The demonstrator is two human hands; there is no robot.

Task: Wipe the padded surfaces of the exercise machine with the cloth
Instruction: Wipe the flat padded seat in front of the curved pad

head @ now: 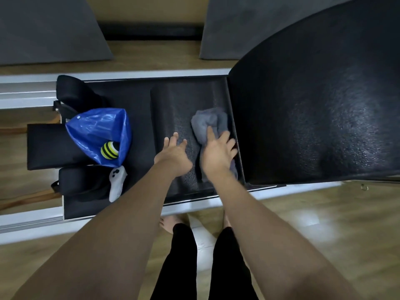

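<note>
Two hands: right hand (217, 151) presses cloth (207, 124) flat-fingered, left hand (174, 152) loose on pad (173, 109)
step: wiping pad
next: probably the arc (313, 94)

Two hands (173, 154) (217, 155), one grey cloth (207, 123), one blue bag (97, 131), one striped ball (109, 150)
</note>
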